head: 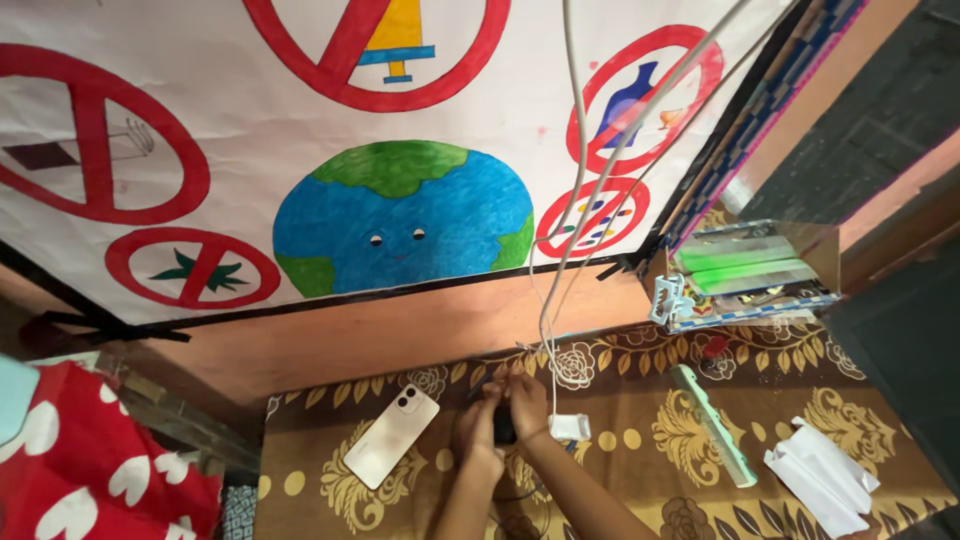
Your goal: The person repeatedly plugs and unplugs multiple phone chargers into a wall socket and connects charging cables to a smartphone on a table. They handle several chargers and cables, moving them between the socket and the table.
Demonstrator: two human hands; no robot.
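1. Far left, a red cloth with white hearts (pixel 90 470) is bunching up at the near corner, off the table's edge
2. Moving right, a pale smartphone (pixel 392 436) is lying face down on the brown floral tablecloth (pixel 640 470), tilted, just left of the hands
3. Centre now: the left hand (pixel 478 428) is curling its fingers tightly around a small dark object (pixel 505 428), too hidden to identify
4. The right hand (pixel 527 405) is pressing in against it, fingers bent closed on that same dark object, both hands touching
5. Just right of them, a white plug adapter (pixel 570 427) is sitting on the cloth, its white cables (pixel 580 200) rising up past the poster (pixel 400 215) of a smiling globe
6. Further right, a green comb (pixel 712 425) is lying lengthwise
7. Far right, folded white paper (pixel 822 475) is resting near the table's edge
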